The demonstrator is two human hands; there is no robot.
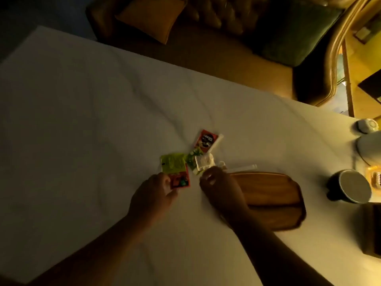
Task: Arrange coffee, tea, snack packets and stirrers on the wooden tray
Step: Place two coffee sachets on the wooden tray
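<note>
Left hand (154,195) is pinching a glossy red packet (179,179); right hand (218,187), fingers curled, grip unclear, is hovering at nine o'clock of the smooth oval wooden tray (272,195)

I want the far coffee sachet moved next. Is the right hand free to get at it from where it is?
Probably yes. The right hand sits just short of the red coffee sachet, which lies uncovered on the sheet; only flat packets lie between.

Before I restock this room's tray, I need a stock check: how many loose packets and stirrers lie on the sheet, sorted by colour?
Red packets: 2, one far, one at the left hand
Green packets: 2, one bright, one darker
White packets: 1
White wrapped stirrers: 2
Total: 7; none on the wooden tray
</note>
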